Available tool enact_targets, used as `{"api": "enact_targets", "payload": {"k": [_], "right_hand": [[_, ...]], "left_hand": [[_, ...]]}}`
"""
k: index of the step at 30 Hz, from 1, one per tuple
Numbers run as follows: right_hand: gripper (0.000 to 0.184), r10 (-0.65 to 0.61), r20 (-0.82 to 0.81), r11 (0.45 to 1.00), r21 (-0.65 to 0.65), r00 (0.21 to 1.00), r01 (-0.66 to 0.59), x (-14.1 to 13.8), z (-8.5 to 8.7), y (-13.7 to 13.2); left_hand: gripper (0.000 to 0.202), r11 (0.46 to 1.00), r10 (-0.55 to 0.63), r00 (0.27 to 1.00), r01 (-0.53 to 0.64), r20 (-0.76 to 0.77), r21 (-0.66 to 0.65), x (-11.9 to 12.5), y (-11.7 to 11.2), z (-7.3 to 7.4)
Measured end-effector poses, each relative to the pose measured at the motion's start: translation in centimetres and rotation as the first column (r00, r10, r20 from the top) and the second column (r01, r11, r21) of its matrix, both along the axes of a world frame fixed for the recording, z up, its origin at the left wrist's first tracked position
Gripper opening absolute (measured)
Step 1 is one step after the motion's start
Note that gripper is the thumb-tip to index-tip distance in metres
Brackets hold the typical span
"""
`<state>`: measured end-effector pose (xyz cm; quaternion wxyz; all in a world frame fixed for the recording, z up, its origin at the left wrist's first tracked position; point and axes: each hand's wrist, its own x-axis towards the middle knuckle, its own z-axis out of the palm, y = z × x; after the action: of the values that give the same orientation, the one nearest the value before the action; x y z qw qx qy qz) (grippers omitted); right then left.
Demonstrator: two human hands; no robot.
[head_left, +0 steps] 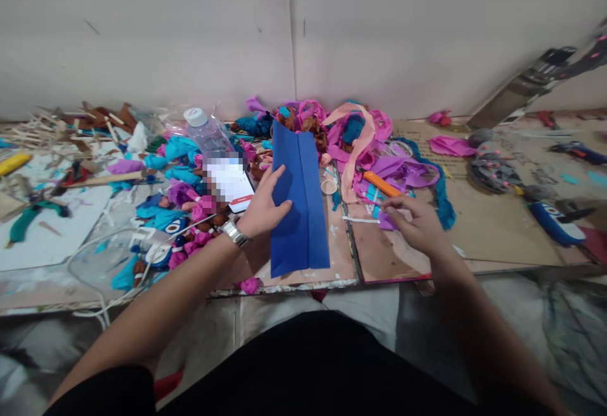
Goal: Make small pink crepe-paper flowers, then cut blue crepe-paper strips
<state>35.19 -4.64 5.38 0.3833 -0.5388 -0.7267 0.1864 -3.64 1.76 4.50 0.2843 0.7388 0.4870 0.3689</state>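
Observation:
A long sheet of blue crepe paper or cloth (289, 214), with a fold line down its length, lies across the middle of the bench. My left hand (265, 207) rests on its left edge, thumb and fingers apart. A metal watch (236, 234) is on that wrist. To the right, my right hand (412, 220) has its thumb and fingertips drawn together; what they pinch, if anything, I cannot make out. Just beyond those fingertips lies an orange handle (380, 184), perhaps a utility knife, among purple strips (403, 172). A beige tape ring (328, 186) sits between the sheet and the handle.
A phone (232, 182) and a capped plastic bottle (203, 128) stand left of the sheet amid crumpled coloured pieces. Green-handled pliers (28, 220), wooden sticks (42, 134) and a white cable (85, 277) are farther left. Cardboard (497, 226) and a blue-white tool (554, 223) lie right.

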Motion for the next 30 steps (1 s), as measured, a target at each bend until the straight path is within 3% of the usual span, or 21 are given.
{"api": "enact_targets", "payload": {"k": [4, 11, 15, 19, 22, 26, 30], "right_hand": [[0.014, 0.089, 0.022, 0.995, -0.041, 0.996, -0.088, -2.4, -0.7, -1.7], [0.015, 0.198, 0.052, 0.976, -0.103, 0.979, -0.192, -4.3, -0.9, -2.1], [0.018, 0.226, 0.153, 0.967, -0.154, 0.962, -0.202, -3.4, -0.7, -1.5], [0.02, 0.19, 0.222, 0.973, -0.169, 0.956, -0.154, -2.5, -0.9, -1.2], [0.025, 0.243, 0.276, 0.959, -0.21, 0.93, -0.188, -2.7, -1.0, -1.4], [0.029, 0.258, 0.311, 0.959, -0.202, 0.915, -0.201, -3.2, -1.2, -1.6], [0.031, 0.255, 0.333, 0.963, -0.17, 0.908, -0.208, -3.0, -1.6, -1.1]], "left_hand": [[0.094, 0.999, -0.042, 0.999, 0.043, 0.015, -0.03, 1.0, 1.0, 0.3], [0.094, 0.994, -0.069, 0.985, 0.054, 0.157, 0.098, 2.4, 1.2, 1.8], [0.094, 0.997, 0.006, 0.993, -0.015, 0.115, 0.077, 2.7, 1.1, 0.6], [0.086, 0.998, 0.013, 1.0, -0.012, 0.002, -0.058, 2.7, 0.9, -0.7], [0.082, 0.993, -0.049, 0.998, 0.044, -0.044, -0.111, 2.9, 0.1, -0.5], [0.079, 0.983, -0.168, 0.986, 0.167, -0.011, -0.076, 3.8, -2.0, 0.6], [0.083, 0.936, -0.329, 0.944, 0.328, -0.017, 0.126, 5.1, -4.5, 2.0]]}}
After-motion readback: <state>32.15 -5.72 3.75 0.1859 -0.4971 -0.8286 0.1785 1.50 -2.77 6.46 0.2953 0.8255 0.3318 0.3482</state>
